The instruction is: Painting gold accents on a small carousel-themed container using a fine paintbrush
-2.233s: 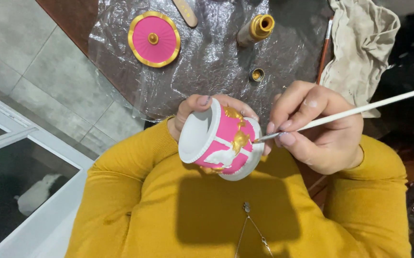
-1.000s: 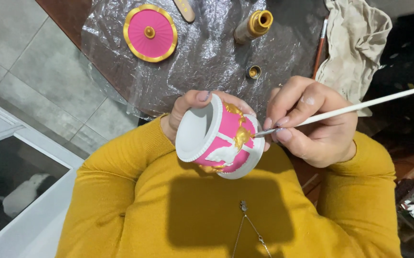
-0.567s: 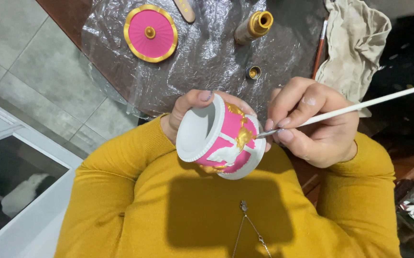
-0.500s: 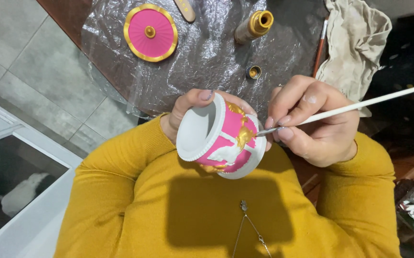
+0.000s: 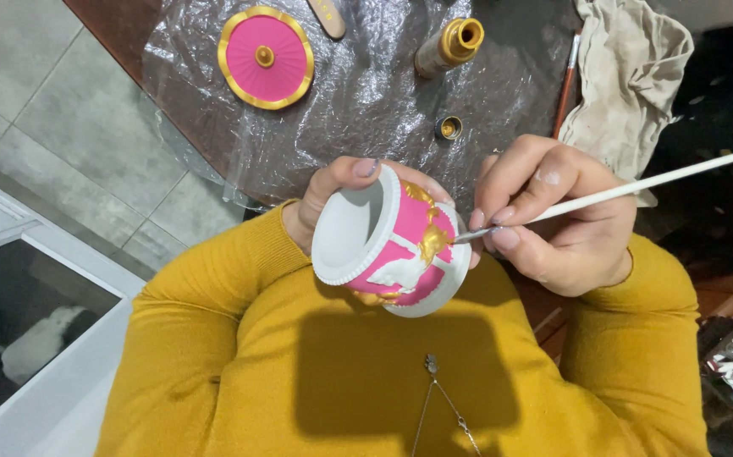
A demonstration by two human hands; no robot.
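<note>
- Resting on its side in mid-air above the lap, the pink-and-white ceramic jar (image 5: 390, 245) is turned with its open mouth to the person's left, so that its raised side ornament faces up toward the brush.
- The left hand (image 5: 333, 199) is curled closed around the far side of the jar, thumb over the white rim, apparently to steady it.
- The right hand (image 5: 553, 224) is closed in a pencil-like pinch on the fine paintbrush (image 5: 620, 193); its tip touches the gold relief on the jar's wall, and the long white handle angles out to the right.
- Beyond the hands, a crinkled plastic sheet (image 5: 366, 93) covers the dark table top, presumably to catch paint.
- On the sheet's far left lies the round pink lid (image 5: 266, 57) with a gold rim and knob.
- At the sheet's far edge the gold paint bottle (image 5: 449, 46) lies tilted and uncapped; its small cap (image 5: 449, 128) sits apart, nearer the hands.
- A second brush (image 5: 566, 83) and a stained cloth (image 5: 629, 76) lie at the sheet's right edge.
- No label is legible on the bottle.
</note>
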